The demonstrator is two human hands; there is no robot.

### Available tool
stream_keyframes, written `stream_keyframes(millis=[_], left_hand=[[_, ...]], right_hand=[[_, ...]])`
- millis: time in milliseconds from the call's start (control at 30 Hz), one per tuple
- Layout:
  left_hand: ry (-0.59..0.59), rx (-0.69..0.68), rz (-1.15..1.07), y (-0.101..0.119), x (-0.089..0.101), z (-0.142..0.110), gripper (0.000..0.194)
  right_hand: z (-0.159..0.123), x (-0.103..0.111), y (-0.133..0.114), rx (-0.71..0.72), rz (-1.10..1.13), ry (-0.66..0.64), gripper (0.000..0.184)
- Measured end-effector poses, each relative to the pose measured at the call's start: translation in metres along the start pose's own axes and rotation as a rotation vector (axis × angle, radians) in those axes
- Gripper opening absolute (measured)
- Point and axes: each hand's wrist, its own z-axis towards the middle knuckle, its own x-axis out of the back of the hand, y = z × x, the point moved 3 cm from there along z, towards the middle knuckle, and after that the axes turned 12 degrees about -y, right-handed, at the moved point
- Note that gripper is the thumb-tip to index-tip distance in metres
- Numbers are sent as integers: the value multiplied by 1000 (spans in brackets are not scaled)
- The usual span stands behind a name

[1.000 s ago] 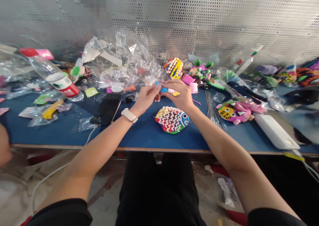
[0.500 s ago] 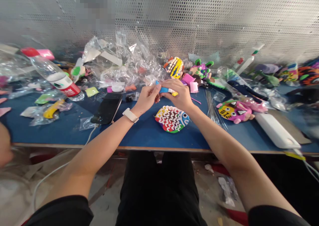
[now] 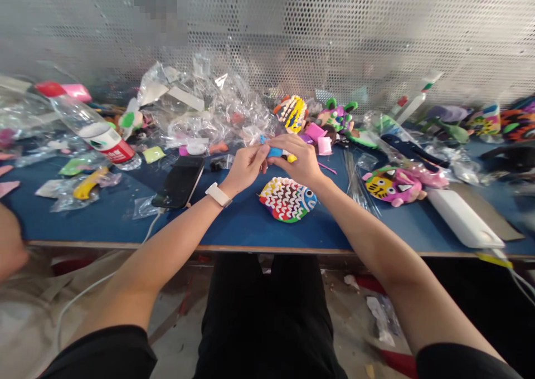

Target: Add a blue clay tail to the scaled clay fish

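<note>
Fingertip to fingertip, both hands meet above the blue table (image 3: 234, 223). A small lump of blue modelling clay (image 3: 275, 152) shows between them, with white and yellow (image 3: 291, 158) parts beside it under the right fingers. My left hand (image 3: 246, 168), wearing a watch with a pale band (image 3: 218, 195), pinches the clay's left end, where a blue bit (image 3: 263, 139) sticks up. My right hand (image 3: 300, 157) curls over the clay from above and hides part of it. Just below lies a colourful clay fish (image 3: 288, 200) with white wavy scales and a blue head.
A black phone (image 3: 179, 183) on a cable and a bottle (image 3: 106, 142) lie left. Crumpled clear wrappers (image 3: 217, 106) heap behind. At right are thin wires (image 3: 358, 186), a pink and yellow clay figure (image 3: 393, 185) and a white power bank (image 3: 463, 217). Another person's arm (image 3: 10, 242) shows far left.
Both hands stay in nearly the same place, with small finger shifts around the blue clay. The fish has not moved. The other person's arm at far left comes slightly further into view.
</note>
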Motion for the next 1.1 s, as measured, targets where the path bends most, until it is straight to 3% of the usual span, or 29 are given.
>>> stream_keyframes(millis=[67,200,300,400,600,733,833,1033,1100], left_hand=[[53,-21,65,2,3,-1,69],[283,-125,294,8,14,-3,57],[426,-162,277,4,17,-5,54],[468,-182,240,-2,15,-7,51],[415,-208,254,-5,10,-8,50],[374,-205,248,-2,11,-6,51],[391,-221,288,3,15,-6,53],[130,-378,534,12,12,-6,43],[123,-394,574,11,11,-7,41]], right_hand=[[0,1,-1,-22,50,46,27],[0,-1,2,-118,259,88,39],[1,-11,-1,-149,421,-29,46],[2,-24,-15,-127,484,-129,46],[2,-38,-29,-176,561,-120,45],[2,-34,-26,-177,570,-125,45],[3,-29,-20,-247,646,-54,46],[5,-22,-10,-358,903,110,49],[6,-22,-9,-368,981,111,50]])
